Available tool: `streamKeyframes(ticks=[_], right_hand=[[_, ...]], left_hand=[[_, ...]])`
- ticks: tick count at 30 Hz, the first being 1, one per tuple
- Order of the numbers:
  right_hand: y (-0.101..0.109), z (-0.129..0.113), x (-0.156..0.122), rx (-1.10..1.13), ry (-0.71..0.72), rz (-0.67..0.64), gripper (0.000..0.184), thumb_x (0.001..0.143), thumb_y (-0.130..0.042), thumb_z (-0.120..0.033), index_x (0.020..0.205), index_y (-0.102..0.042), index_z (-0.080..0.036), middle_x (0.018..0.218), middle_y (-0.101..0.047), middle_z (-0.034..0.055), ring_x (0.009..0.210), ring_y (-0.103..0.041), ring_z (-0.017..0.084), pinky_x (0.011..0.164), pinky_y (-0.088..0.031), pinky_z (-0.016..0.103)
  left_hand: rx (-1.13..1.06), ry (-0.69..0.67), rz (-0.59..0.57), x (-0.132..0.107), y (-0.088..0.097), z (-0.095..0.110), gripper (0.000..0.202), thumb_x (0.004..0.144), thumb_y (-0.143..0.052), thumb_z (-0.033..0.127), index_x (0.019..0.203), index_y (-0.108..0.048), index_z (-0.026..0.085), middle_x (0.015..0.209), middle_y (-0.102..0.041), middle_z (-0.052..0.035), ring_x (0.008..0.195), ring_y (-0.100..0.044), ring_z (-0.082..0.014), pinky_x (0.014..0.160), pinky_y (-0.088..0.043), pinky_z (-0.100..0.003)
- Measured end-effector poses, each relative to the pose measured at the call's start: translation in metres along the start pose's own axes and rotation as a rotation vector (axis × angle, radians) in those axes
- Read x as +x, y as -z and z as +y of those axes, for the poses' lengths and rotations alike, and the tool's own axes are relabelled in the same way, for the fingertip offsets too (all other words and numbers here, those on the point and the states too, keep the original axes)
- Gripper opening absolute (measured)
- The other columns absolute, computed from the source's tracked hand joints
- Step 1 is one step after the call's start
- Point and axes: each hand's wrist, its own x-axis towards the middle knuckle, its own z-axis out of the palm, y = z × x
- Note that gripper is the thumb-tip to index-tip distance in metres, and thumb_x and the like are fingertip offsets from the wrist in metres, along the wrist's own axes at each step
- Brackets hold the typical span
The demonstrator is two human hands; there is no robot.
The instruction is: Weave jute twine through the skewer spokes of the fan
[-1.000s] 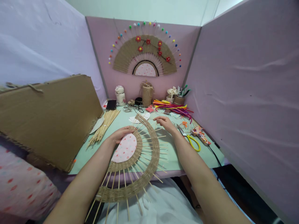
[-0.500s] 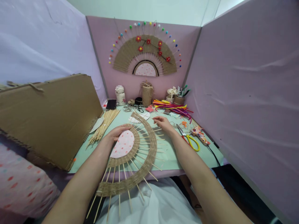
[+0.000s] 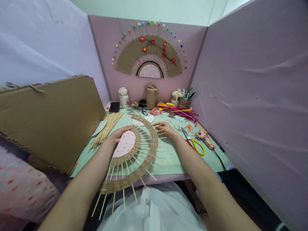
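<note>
A half-round fan frame of wooden skewers lies on the green table, its near part hanging over the front edge. Jute twine is woven in an outer band and an inner band around a pink dotted centre. My left hand rests flat on the far rim of that centre, fingers stretched. My right hand sits at the skewer tips on the fan's far right side, fingers curled in a pinch on something I cannot make out.
A big cardboard sheet leans at the left. Loose skewers lie beside it. Yellow-handled scissors, coloured pipe cleaners, a twine spool, a jar and a pen cup stand further back. A finished fan hangs on the back wall.
The fan frame has slid and turned a little to the left and away from me under both hands. My right hand moved slightly left along the skewer tips.
</note>
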Motion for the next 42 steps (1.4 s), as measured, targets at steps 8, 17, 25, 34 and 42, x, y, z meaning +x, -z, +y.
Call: streamKeyframes(ticks=[8, 17, 25, 34, 42], right_hand=[[0.003, -0.010, -0.007, -0.041, -0.007, 0.007, 0.022, 0.064, -0.064, -0.025, 0.085, -0.069, -0.021, 0.074, -0.059, 0.0017, 0.065, -0.052, 0.011, 0.055, -0.039, 0.021], [0.009, -0.012, -0.006, -0.030, 0.023, -0.008, 0.024, 0.066, -0.056, -0.027, 0.085, -0.068, -0.018, 0.055, -0.040, -0.0041, 0.050, -0.035, 0.007, 0.045, -0.026, 0.020], [0.007, -0.020, -0.010, -0.309, 0.230, 0.209, 0.025, 0.069, -0.058, -0.040, 0.071, -0.065, -0.015, 0.061, -0.051, -0.0010, 0.057, -0.040, 0.010, 0.054, -0.031, 0.024], [0.004, -0.016, -0.009, -0.380, 0.353, 0.282, 0.026, 0.072, -0.059, -0.040, 0.071, -0.065, -0.015, 0.061, -0.056, 0.0001, 0.057, -0.045, 0.011, 0.056, -0.035, 0.024], [0.006, -0.016, -0.007, -0.264, 0.396, 0.281, 0.023, 0.072, -0.058, -0.035, 0.084, -0.065, -0.017, 0.064, -0.059, -0.0001, 0.058, -0.050, 0.011, 0.056, -0.038, 0.024]], left_hand=[[0.037, -0.025, 0.016, -0.002, 0.001, -0.002, 0.012, 0.074, -0.063, 0.009, 0.086, -0.061, 0.012, 0.071, -0.070, -0.0075, 0.059, -0.068, -0.0203, 0.056, -0.057, -0.031], [0.038, -0.021, 0.011, -0.007, -0.003, 0.000, 0.016, 0.073, -0.064, 0.008, 0.088, -0.061, 0.011, 0.072, -0.070, -0.0079, 0.060, -0.068, -0.0211, 0.057, -0.057, -0.033], [0.047, -0.065, 0.080, -0.008, -0.009, 0.000, 0.016, 0.069, -0.066, 0.006, 0.084, -0.062, 0.011, 0.069, -0.070, -0.0068, 0.056, -0.068, -0.0199, 0.055, -0.057, -0.031], [0.020, -0.122, 0.110, -0.014, -0.013, 0.004, 0.013, 0.070, -0.066, 0.005, 0.080, -0.059, 0.010, 0.061, -0.066, -0.0039, 0.047, -0.064, -0.0161, 0.047, -0.054, -0.025], [0.020, -0.145, 0.116, -0.011, -0.007, 0.003, 0.014, 0.070, -0.066, 0.006, 0.081, -0.059, 0.011, 0.061, -0.065, -0.0031, 0.048, -0.063, -0.0156, 0.045, -0.053, -0.025]])
